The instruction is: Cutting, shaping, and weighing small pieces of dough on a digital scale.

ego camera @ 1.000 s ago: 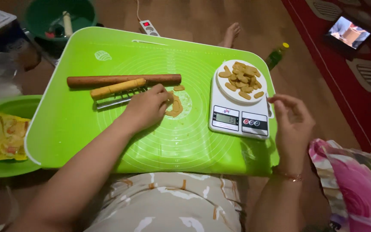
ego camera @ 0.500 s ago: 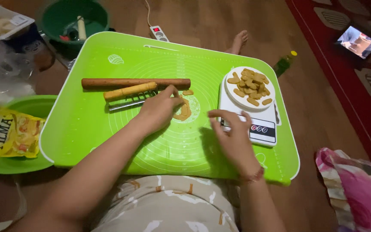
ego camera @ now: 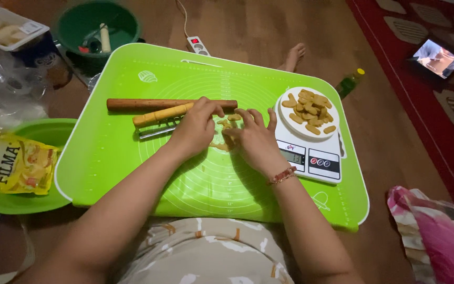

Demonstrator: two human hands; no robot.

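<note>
Both of my hands rest on a bright green mat (ego camera: 106, 152). My left hand (ego camera: 195, 126) and my right hand (ego camera: 253, 138) meet over a thin piece of tan dough (ego camera: 220, 146), fingers bent down onto it; small dough bits (ego camera: 232, 118) lie just beyond the fingertips. What the fingers pinch is hidden. A brown wooden rolling pin (ego camera: 148, 103) lies behind my left hand, with a yellow-handled cutter (ego camera: 158, 117) in front of it. To the right, a white kitchen scale (ego camera: 316, 155) carries a heap of small tan dough pieces (ego camera: 311, 111).
A green bowl (ego camera: 43, 134) with a yellow packet (ego camera: 14, 169) sits at the left. A dark green basin (ego camera: 96, 31), a white tray and clear plastic are at the back left. A power strip (ego camera: 198, 46), a small bottle (ego camera: 350, 83), a phone (ego camera: 437, 58) and a bare foot lie beyond.
My right hand has come in from the right edge of the mat, past the scale, to join the left hand on the dough. The camera has moved closer.
</note>
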